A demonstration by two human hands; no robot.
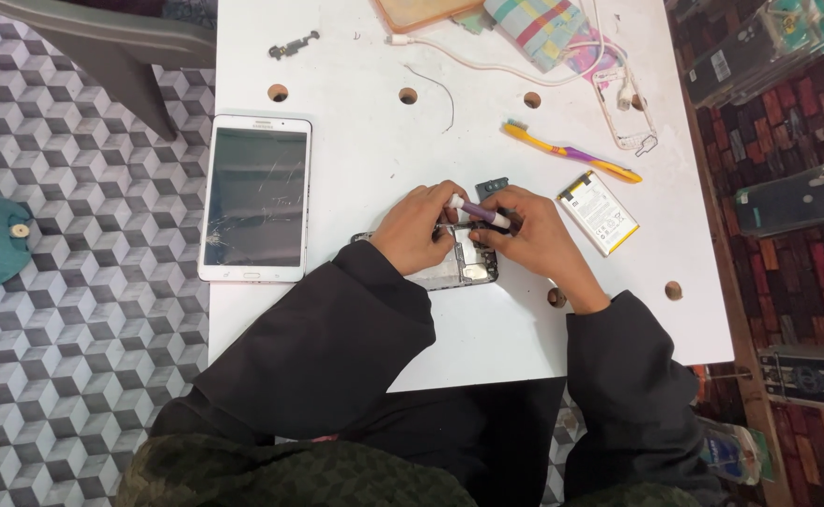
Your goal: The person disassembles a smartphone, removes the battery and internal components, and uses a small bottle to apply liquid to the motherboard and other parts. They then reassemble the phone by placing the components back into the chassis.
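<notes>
At the left edge of the white table (487, 329) lies a white tablet (256, 199) with a cracked screen, untouched. Moving right, our left hand (419, 227) presses down on an opened phone frame (464, 268), its grip closed over the frame's upper edge. The phone's back is already off and its insides are bare, so we judge the teardown well advanced, with work inside unfinished. Our right hand (534, 239) has its grip closed around a purple-and-white screwdriver (480, 212), which slants across both hands just above the frame. Farther right lie a yellow-and-purple toothbrush (570, 151) and the removed phone battery (598, 212), apart from the hands.
</notes>
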